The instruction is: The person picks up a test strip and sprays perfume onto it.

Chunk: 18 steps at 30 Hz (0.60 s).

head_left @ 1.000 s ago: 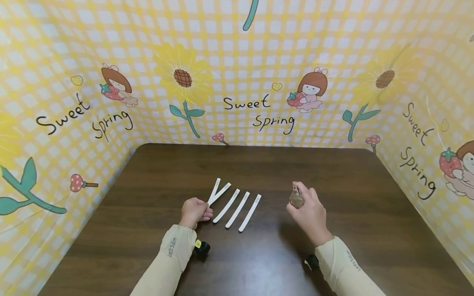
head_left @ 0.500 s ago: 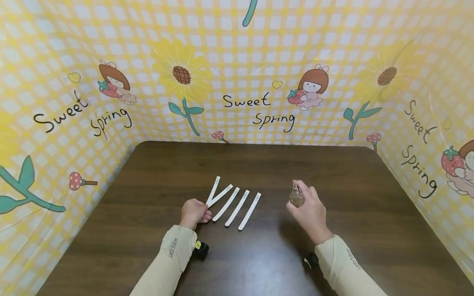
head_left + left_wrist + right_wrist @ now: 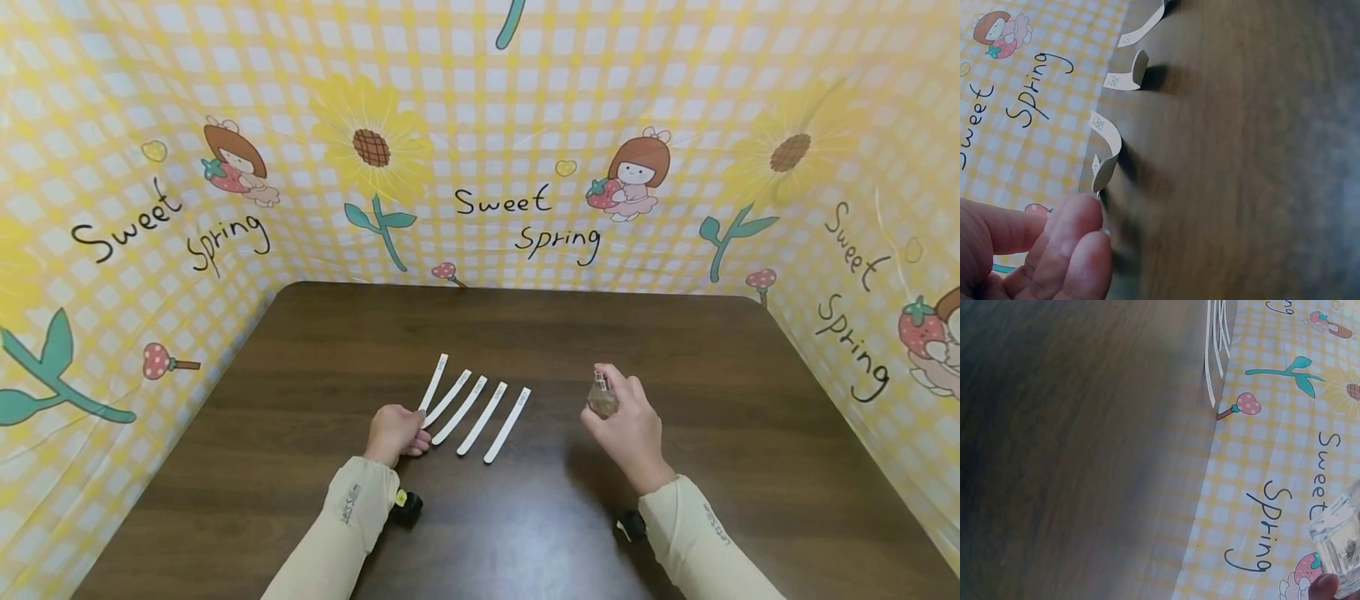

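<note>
Several white paper perfume test strips lie slanted in a row on the brown table, left of centre in the head view. My left hand pinches the near end of the leftmost test strip. Right beside its fingertips lies the second test strip, slightly curved. Farther right are more strips, the last test strip among them. Raised over the table's right half, my right hand grips a small clear perfume bottle, its index finger by the spray top. The right wrist view shows the glass bottle only partly.
The dark wood-grain table has rounded far corners. A yellow checked cloth with printed flowers and lettering surrounds it at the back and both sides. Black wrist cameras hang under both cuffs.
The second strip, which met the leftmost one in a V at my left fingertips, has swung its lower end rightward and now lies apart. My right hand with the bottle stays about where it was.
</note>
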Each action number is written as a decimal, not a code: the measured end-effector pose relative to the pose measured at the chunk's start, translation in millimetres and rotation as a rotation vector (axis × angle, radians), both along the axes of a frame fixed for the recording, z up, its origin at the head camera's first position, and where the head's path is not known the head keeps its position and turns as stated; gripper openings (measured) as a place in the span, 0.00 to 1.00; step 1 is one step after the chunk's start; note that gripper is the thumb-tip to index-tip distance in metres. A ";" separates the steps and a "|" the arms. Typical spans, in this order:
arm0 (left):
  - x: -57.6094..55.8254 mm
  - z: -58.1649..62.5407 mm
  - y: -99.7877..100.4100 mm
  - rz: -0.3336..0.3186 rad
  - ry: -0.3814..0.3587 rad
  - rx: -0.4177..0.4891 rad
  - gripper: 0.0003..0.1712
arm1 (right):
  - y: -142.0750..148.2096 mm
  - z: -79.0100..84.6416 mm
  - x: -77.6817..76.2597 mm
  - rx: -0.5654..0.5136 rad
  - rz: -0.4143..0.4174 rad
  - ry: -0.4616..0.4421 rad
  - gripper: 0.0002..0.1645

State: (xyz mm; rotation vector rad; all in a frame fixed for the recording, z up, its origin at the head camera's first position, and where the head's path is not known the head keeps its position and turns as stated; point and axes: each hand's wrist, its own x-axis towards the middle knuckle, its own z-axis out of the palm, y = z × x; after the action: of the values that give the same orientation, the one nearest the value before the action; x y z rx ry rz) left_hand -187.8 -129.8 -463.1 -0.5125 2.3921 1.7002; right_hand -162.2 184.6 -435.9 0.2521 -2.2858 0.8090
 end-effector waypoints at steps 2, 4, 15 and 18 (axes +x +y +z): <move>0.4 1.5 -1.6 -0.020 -0.005 0.004 0.14 | 0.7 0.3 -0.1 -0.002 0.001 0.003 0.34; 0.1 3.8 -4.9 -0.032 -0.004 0.010 0.15 | 1.4 0.6 -0.3 -0.005 0.002 0.007 0.34; -13.3 9.8 -32.9 0.010 -0.009 0.032 0.17 | 6.3 -0.1 0.8 -0.011 -0.017 -0.005 0.33; -13.5 7.9 -36.5 -0.008 -0.033 0.055 0.17 | 7.0 0.0 0.8 -0.006 -0.009 -0.005 0.33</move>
State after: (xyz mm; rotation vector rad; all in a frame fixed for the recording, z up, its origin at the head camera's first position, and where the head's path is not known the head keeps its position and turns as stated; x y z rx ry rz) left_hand -201.2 -166.3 -455.2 -0.5180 2.3147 1.7357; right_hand -161.4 191.6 -435.9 0.2374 -2.2871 0.8119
